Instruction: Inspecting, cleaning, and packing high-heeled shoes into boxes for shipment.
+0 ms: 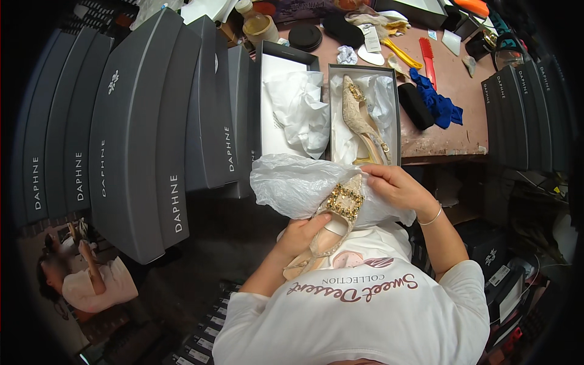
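Centre of frame, our left hand (300,236) fingers clasping the shoe (331,222), our right hand (398,185) fingers pinching tissue paper (292,182) around it, open shoe box (365,115) on bench (450,131) above

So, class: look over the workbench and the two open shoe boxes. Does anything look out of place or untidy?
Mildly. The blue cloth lies crumpled on the workbench among scattered tools, and the tissue paper bulges out of the left open box. Nothing looks spilled or damaged.
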### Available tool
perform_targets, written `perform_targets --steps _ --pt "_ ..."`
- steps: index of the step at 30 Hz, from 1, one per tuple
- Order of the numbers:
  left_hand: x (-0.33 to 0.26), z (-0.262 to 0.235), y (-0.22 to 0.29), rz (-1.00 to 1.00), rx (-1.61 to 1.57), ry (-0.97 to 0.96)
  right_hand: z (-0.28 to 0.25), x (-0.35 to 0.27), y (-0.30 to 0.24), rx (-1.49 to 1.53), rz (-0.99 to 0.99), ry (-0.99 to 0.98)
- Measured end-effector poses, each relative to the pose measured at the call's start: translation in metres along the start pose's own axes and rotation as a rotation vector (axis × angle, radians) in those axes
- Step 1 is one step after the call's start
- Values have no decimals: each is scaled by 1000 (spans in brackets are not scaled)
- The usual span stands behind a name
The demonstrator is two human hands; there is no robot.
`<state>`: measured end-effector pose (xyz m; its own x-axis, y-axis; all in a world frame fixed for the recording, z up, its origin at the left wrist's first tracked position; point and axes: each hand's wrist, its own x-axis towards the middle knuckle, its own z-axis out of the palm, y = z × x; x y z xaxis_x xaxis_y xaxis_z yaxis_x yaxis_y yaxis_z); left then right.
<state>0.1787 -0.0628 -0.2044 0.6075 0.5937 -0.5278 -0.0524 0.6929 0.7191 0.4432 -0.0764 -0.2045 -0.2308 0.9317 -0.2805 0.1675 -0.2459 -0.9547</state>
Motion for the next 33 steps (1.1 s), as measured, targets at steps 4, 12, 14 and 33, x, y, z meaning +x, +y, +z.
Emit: perform_targets --steps 4,12,14,33 --pt "5 1 -4 85 75 -60 -9 9 -34 106 -174 -40" --pt "26 4 11 326 163 -85 14 30 -74 -451 -508 -119" --pt "31 9 14 249 -206 2 25 13 -65 -815 -680 -90" --pt "31 -19 -2 106 -311 -378 41 -21 -53 -585 -495 -132"
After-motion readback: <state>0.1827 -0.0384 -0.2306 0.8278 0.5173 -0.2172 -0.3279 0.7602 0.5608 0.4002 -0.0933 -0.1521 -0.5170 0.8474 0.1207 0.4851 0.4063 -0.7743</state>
